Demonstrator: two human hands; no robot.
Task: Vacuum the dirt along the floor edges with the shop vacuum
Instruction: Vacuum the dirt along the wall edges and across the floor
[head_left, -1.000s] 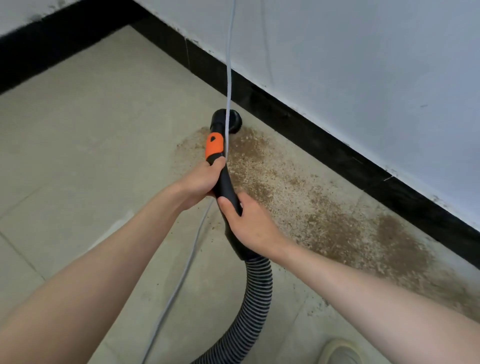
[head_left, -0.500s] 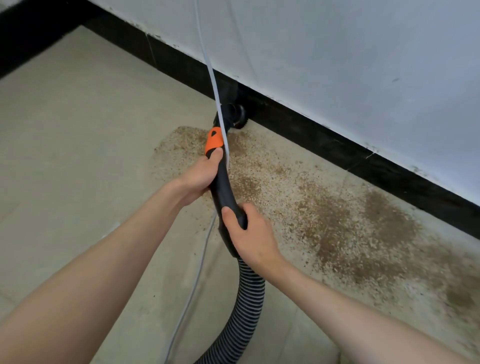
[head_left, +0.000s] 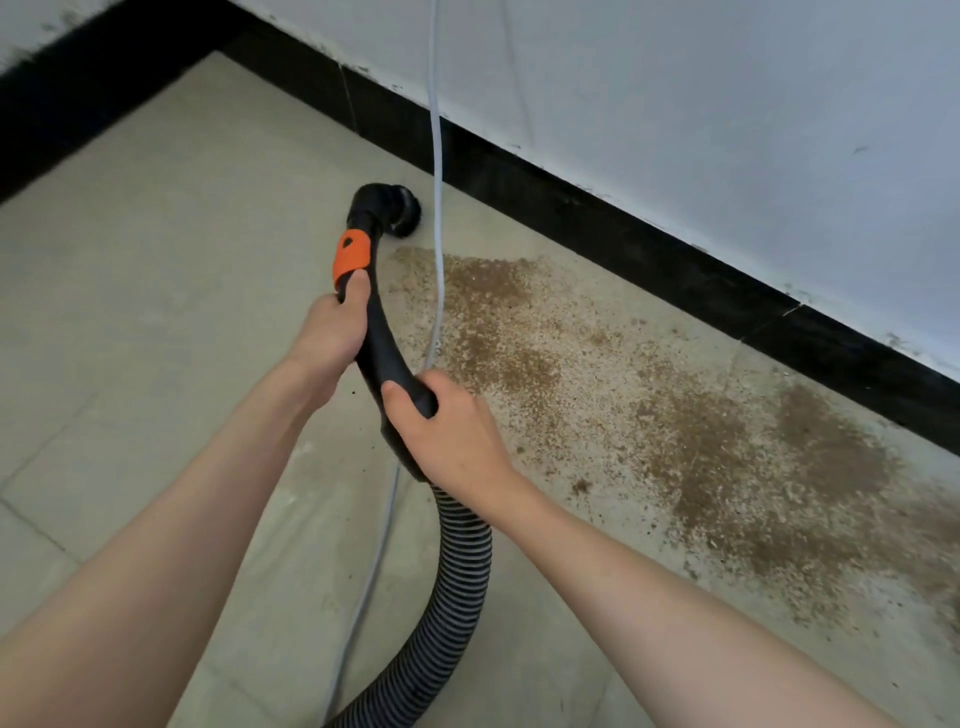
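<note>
Nearest, 2 bare forearms reaching in from the bottom corners toward a black ribbed flexible vacuum hose (head_left: 460, 582) curling up from the lower edge. Right hand (head_left: 447, 426) wrapped round the lower end of the curved black plastic wand handle (head_left: 382, 353), just above the hose cuff; that grip closed firmly on the handle. Left hand (head_left: 330, 338) higher on the same handle, fingers curled round it with the thumb up against the orange plastic collar (head_left: 352, 257); that grip likewise holding the wand. Thin pale grey cord (head_left: 438, 208) hanging down from the top of the view, passing just beside the right hand and trailing off toward the lower edge. Farther out, round black vacuum nozzle (head_left: 402, 215) down on the beige tiled floor (head_left: 156, 234), just past the near-left tip of the brown sawdust-like dirt (head_left: 649, 415) and near the black skirting strip (head_left: 597, 208) under the white wall (head_left: 727, 104). Floor to the left of the nozzle, up to the corner, looking free of dirt; probably finished there. To the right, a broad band of dirt spread along the skirting as far as the frame edge, with 2 denser patches. Early in the job by this evidence: most of the visible dirt left to lift, working rightward along the edge.
</note>
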